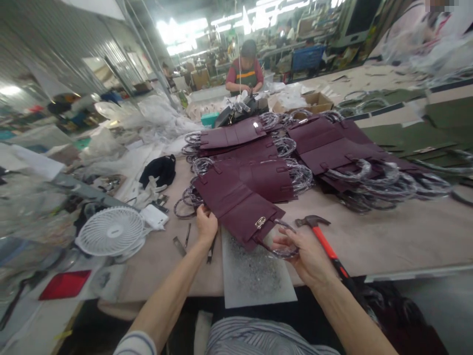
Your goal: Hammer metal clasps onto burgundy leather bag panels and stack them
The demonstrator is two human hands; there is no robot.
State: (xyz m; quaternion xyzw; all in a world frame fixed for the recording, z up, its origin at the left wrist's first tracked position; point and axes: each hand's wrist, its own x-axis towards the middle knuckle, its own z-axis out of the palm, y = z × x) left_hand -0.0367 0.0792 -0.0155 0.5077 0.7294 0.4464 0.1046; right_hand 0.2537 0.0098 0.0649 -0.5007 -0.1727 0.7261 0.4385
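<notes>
Cardboard box (318, 102), well beyond maroon bag (236, 204): open, contents unreadable. White fan (111, 230) left of bag. Left hand (206, 224) pinches bag's left edge; right hand (308, 256) closed round plastic-wrapped handle (285, 250) at bag's near end; hands apart. Bag flat, near end over grey slab (254, 278). Hammer (327, 245) just right of bag, shaft partly hidden by right hand. Beyond bag: stacked bags (325, 143) on beige table (388, 236); busy workshop, person (247, 74) standing at far end.

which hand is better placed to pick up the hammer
Right, probably: the hammer lies just beside the right hand, while the left hand grips the bag at its opposite edge, farther away.
</notes>
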